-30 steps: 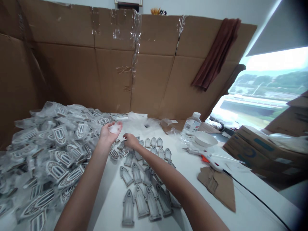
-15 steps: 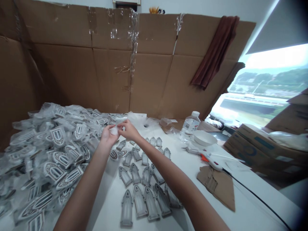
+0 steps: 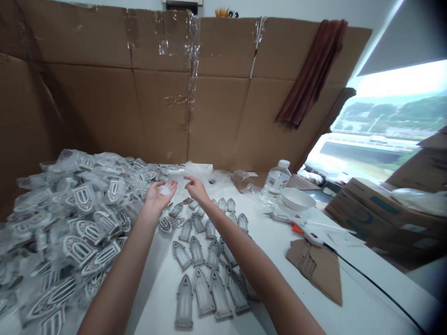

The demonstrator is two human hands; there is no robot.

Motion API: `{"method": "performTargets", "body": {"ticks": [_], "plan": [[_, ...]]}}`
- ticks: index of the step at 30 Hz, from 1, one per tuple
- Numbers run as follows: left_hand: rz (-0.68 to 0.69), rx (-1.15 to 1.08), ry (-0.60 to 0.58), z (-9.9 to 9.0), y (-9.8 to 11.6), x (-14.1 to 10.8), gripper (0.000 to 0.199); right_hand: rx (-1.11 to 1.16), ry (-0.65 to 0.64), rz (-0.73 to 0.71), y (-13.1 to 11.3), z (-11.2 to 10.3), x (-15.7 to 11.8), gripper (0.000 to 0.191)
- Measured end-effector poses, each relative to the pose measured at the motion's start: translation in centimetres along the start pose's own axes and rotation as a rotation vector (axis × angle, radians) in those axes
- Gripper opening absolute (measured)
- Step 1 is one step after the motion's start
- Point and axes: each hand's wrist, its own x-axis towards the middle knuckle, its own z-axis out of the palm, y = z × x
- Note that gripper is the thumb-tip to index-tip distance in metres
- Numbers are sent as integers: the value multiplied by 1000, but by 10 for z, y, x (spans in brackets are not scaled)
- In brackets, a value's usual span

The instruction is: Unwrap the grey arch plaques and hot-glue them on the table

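My left hand is palm up beside the heap, with a small whitish, see-through piece, perhaps plastic film, cradled between its palm and curved fingers. To its right, my right hand is apart from it, index finger stretched out and the other fingers loosely bent, nothing visible in it. Below both hands, several grey pointed-arch window-shaped pieces lie in rough rows on the white table. Two brown-and-white arch pieces rest near my left wrist. My right forearm hides part of the rows.
A large heap of arch pieces in clear bags covers the left side. Cardboard sheets wall off the back. On the right are a clear bottle, a white bowl, a corded glue gun and torn cardboard.
My right hand has let go of the whitish piece and drawn away to the right, its index finger now extended. My left hand has opened somewhat, with the piece still in it.
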Motion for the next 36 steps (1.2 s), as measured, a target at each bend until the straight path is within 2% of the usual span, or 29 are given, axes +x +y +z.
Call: {"method": "performTargets", "body": {"ticks": [5, 10, 21, 25, 31, 36], "plan": [[22, -9, 10, 2, 3, -3, 12, -4, -135, 159, 23, 22, -6, 31], [23, -14, 6, 3, 3, -3, 12, -58, -223, 190, 28, 38, -9, 24], [8, -17, -4, 6, -1, -7, 14, -146, -167, 148, 35, 54, -16, 23], [9, -10, -5, 6, 0, -7, 13, -108, -120, 106, 31, 48, -18, 23], [12, 6, -3, 4, -1, -4, 11, 18, 52, 16, 8, 22, -19, 31], [11, 18, -13, 2, -4, 0, 8, 102, 41, -167, -10, 9, -28, 28]]}}
